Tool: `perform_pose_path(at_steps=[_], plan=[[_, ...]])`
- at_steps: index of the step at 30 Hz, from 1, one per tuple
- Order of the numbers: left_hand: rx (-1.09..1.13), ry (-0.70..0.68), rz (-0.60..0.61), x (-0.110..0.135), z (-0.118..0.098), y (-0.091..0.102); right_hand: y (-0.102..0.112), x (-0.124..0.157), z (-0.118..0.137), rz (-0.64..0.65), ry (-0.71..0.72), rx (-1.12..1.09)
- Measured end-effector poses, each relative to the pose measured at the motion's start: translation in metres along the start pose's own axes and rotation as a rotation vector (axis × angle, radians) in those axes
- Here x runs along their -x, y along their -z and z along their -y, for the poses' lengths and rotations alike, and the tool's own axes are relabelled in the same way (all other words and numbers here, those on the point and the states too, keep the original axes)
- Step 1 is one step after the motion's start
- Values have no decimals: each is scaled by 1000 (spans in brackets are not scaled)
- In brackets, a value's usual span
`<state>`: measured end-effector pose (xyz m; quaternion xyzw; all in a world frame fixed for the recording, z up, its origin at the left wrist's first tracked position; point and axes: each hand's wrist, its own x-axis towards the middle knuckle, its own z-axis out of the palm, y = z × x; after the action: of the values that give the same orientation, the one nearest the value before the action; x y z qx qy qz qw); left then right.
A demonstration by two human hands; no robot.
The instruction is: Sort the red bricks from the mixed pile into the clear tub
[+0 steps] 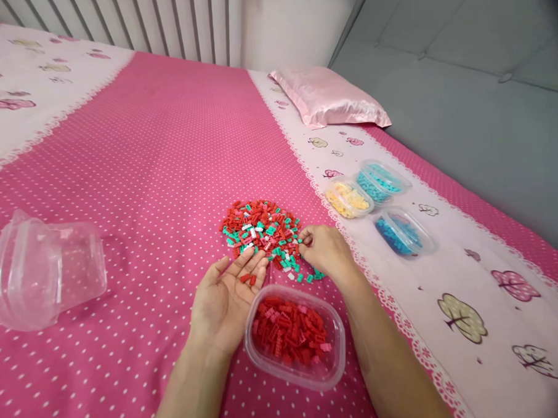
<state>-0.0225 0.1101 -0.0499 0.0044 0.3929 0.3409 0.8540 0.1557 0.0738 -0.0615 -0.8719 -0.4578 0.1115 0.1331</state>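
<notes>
A heap of small plastic bricks, mostly red with some green and white, lies on the pink dotted bedsheet. My left hand lies palm up beside the heap, fingers apart, with a few red bricks resting on its fingers. My right hand is at the heap's right edge, fingers pinched together on the bricks; what they grip is too small to name. Just in front of both hands stands a clear tub holding red bricks.
Three clear tubs stand to the right: yellow bricks, light blue bricks, darker blue bricks. A large clear container lies tipped on its side at the left. A pink pillow and grey headboard are behind.
</notes>
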Motion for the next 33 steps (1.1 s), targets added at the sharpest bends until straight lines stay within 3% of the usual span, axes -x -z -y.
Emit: perform_pose_path(at_steps=[9,16,23,33], plan=[[-5,-7,19,0,0,2,1,-2,-6,-91,21,18],[13,4,-2,1,0,0,10,-2,-9,-133,69,-99],[5,2,-2,0,0,1,17,3,-1,-128,219,-231],[-6,7,16,1,1,1,20,7,5,-128,256,-340]])
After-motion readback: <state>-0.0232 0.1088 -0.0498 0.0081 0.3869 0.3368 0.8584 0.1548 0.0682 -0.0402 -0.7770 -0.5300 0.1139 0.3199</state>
